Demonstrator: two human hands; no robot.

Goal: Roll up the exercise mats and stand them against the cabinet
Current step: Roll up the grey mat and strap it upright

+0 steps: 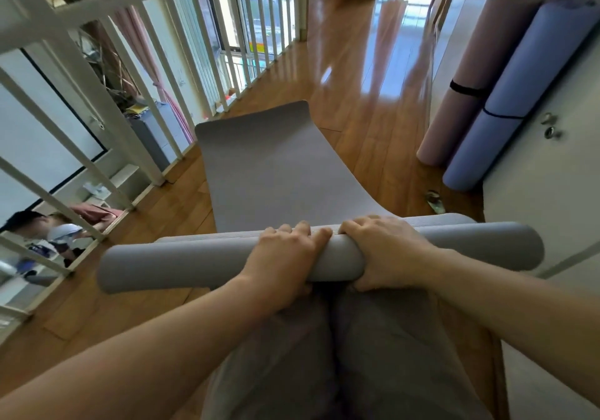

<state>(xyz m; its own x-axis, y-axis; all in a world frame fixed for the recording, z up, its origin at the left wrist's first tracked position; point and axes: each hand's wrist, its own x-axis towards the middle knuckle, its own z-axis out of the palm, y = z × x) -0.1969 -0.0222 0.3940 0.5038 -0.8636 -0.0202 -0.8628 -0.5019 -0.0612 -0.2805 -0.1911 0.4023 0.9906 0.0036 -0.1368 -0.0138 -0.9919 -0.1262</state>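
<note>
A grey exercise mat (266, 166) lies on the wooden floor, its near end wound into a roll (181, 265) across my knees. My left hand (285, 254) and my right hand (386, 250) grip the middle of the roll side by side, fingers curled over its top. The flat part stretches away from me towards the railing. A pink rolled mat (467, 91) and a blue rolled mat (516, 95), each bound by a black strap, stand upright against the white cabinet (552, 192) on the right.
A white railing (136, 72) runs along the left, with a lower room and a person behind it. The wooden floor (363, 101) extends ahead into a corridor. A small dark object (433, 199) lies on the floor by the blue mat.
</note>
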